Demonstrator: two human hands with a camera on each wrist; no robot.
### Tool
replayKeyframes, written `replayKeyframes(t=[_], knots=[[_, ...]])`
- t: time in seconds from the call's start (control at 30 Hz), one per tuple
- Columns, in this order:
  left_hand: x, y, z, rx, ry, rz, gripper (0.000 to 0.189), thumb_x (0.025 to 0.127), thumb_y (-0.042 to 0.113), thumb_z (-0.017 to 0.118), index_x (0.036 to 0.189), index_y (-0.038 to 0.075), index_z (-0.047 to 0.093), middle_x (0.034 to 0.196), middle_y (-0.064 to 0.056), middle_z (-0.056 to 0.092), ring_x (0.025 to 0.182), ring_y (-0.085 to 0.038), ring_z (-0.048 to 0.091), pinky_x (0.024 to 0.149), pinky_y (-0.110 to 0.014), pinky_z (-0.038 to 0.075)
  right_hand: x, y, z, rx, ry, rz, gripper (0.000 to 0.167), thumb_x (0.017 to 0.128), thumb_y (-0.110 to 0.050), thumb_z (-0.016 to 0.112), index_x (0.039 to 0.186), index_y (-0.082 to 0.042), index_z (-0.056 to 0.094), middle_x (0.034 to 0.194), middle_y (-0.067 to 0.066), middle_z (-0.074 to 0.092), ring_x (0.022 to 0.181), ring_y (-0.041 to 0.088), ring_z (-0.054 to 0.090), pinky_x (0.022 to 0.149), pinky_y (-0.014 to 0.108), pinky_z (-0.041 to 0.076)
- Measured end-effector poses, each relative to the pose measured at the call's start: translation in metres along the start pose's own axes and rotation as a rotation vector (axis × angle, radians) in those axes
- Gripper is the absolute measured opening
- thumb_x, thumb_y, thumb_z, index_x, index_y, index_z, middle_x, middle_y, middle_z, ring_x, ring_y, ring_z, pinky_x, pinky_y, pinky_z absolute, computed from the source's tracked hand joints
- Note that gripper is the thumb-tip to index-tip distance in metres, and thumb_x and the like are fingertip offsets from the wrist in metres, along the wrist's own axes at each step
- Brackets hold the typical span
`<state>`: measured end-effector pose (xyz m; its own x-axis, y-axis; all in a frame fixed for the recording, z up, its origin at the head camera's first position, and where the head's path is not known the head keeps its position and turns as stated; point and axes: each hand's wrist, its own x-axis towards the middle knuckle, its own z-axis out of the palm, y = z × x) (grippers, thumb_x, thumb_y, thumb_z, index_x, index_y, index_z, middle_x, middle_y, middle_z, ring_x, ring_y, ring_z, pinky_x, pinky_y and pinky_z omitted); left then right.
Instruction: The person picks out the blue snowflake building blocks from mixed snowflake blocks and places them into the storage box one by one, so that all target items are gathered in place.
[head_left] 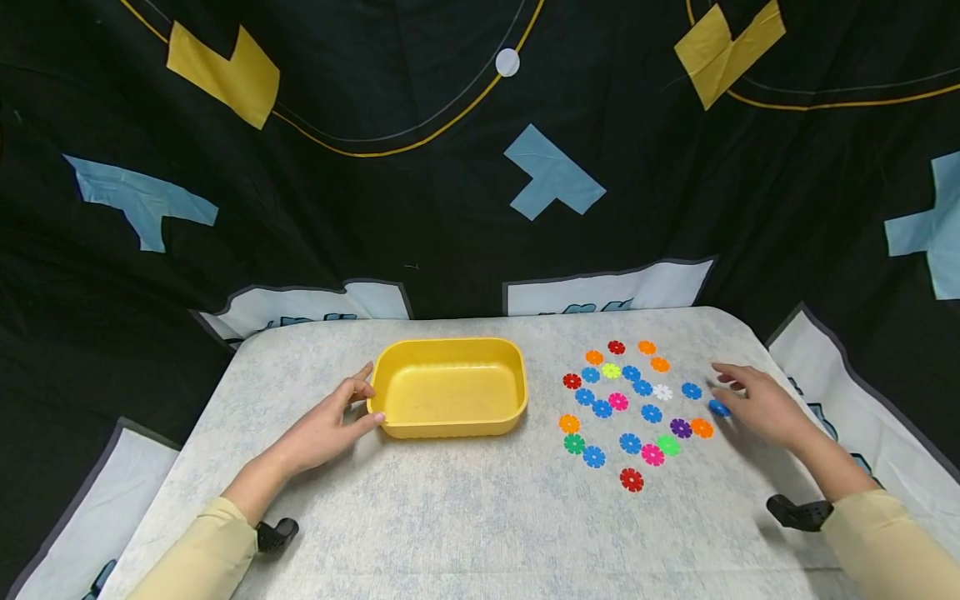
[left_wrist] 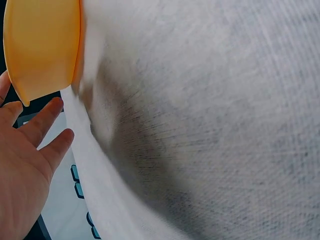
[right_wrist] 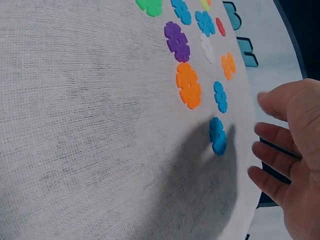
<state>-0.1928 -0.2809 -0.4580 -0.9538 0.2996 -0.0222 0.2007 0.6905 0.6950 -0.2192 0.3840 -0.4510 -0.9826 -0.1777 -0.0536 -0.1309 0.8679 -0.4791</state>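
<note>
In the head view, my left hand [head_left: 330, 429] is at the left end of a yellow plastic tray [head_left: 450, 429], its thumb and index finger pinching the rim near the front corner. The left wrist view shows the hand [left_wrist: 25, 160] with the other fingers spread beside the tray wall [left_wrist: 42, 50]. My right hand [head_left: 765, 406] hovers with relaxed fingers over a blue notched flower disc [head_left: 718, 407]. In the right wrist view, a gap shows between this hand [right_wrist: 295, 145] and the blue disc [right_wrist: 217, 136]. An orange disc [head_left: 702, 427] and another blue disc [head_left: 692, 391] lie close by.
Several loose flower discs lie scattered right of the tray, among them a purple one [head_left: 681, 428], a white one [head_left: 663, 392] and a red one [head_left: 632, 480]. A pale cloth covers the table [head_left: 480, 525]. A dark patterned curtain [head_left: 420, 225] hangs behind.
</note>
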Motion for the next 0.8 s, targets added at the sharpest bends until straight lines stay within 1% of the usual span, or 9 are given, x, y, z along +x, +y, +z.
replayKeyframes(t=[0.1,0.17,0.23,0.33,0.43,0.5,0.57,0.7,0.8], knots=[[0.000,0.000,0.001,-0.013,-0.002,0.002,0.048,0.097,0.055,0.066,0.122,0.020,0.045,0.171,0.001,0.015,0.139,-0.036,0.047,0.114,-0.061,0.032,0.000,0.003,-0.001,0.021,-0.002,-0.008,0.053,0.104,-0.021,0.060,0.146,0.008,0.046,0.132,0.032,0.055,0.109,0.042,0.056,0.091,0.059,0.051],[0.000,0.000,0.003,-0.038,-0.006,0.000,0.048,0.096,0.053,0.068,0.120,0.019,0.044,0.170,0.001,0.016,0.136,-0.034,0.051,0.113,-0.056,0.038,0.000,0.005,-0.001,0.026,-0.005,-0.011,0.050,0.103,-0.017,0.061,0.143,0.009,0.048,0.131,0.032,0.056,0.107,0.040,0.057,0.088,0.054,0.052],[0.001,0.000,0.004,-0.078,-0.010,0.007,0.049,0.096,0.051,0.070,0.119,0.017,0.043,0.170,0.001,0.016,0.132,-0.031,0.055,0.110,-0.050,0.043,0.000,0.006,-0.002,0.031,-0.010,-0.011,0.047,0.101,-0.013,0.061,0.141,0.009,0.050,0.129,0.031,0.058,0.104,0.038,0.057,0.086,0.050,0.053],[0.002,-0.002,0.006,-0.136,-0.016,0.027,0.052,0.095,0.049,0.072,0.119,0.013,0.042,0.170,-0.002,0.014,0.130,-0.029,0.058,0.105,-0.043,0.049,0.000,0.008,-0.002,0.038,-0.022,-0.013,0.045,0.100,-0.010,0.062,0.139,0.010,0.052,0.124,0.029,0.061,0.102,0.037,0.058,0.085,0.048,0.053],[0.002,-0.004,0.008,-0.187,-0.016,0.052,0.052,0.095,0.043,0.073,0.118,0.009,0.040,0.171,-0.006,0.012,0.131,-0.032,0.057,0.102,-0.038,0.050,0.000,0.010,-0.002,0.052,-0.040,-0.005,0.044,0.099,-0.008,0.063,0.137,0.010,0.054,0.121,0.029,0.062,0.102,0.038,0.059,0.087,0.053,0.054],[0.003,-0.005,0.009,-0.229,-0.018,0.059,0.053,0.095,0.040,0.075,0.118,0.008,0.040,0.171,-0.006,0.010,0.132,-0.034,0.055,0.101,-0.035,0.051,0.000,0.012,-0.002,0.063,-0.056,0.004,0.043,0.098,-0.008,0.064,0.136,0.011,0.054,0.120,0.029,0.062,0.101,0.039,0.059,0.088,0.056,0.054],[0.003,-0.006,0.010,-0.262,-0.022,0.067,0.053,0.094,0.036,0.076,0.118,0.006,0.039,0.171,-0.006,0.008,0.132,-0.036,0.055,0.099,-0.031,0.052,0.000,0.014,-0.002,0.070,-0.072,0.018,0.043,0.097,-0.008,0.066,0.134,0.010,0.056,0.119,0.029,0.063,0.101,0.038,0.059,0.089,0.056,0.054],[0.003,-0.007,0.012,-0.291,-0.021,0.076,0.055,0.093,0.033,0.078,0.118,0.005,0.038,0.171,-0.005,0.007,0.131,-0.036,0.056,0.096,-0.026,0.053,0.001,0.019,-0.003,0.080,-0.106,0.041,0.042,0.096,-0.010,0.068,0.132,0.011,0.057,0.119,0.028,0.064,0.100,0.037,0.059,0.087,0.052,0.056],[0.003,-0.007,0.013,-0.300,-0.013,0.088,0.053,0.093,0.031,0.078,0.117,0.007,0.038,0.171,-0.004,0.007,0.130,-0.036,0.057,0.097,-0.027,0.052,0.001,0.023,-0.003,0.092,-0.122,0.058,0.042,0.097,-0.011,0.069,0.131,0.011,0.057,0.120,0.028,0.064,0.101,0.036,0.060,0.086,0.048,0.057]])
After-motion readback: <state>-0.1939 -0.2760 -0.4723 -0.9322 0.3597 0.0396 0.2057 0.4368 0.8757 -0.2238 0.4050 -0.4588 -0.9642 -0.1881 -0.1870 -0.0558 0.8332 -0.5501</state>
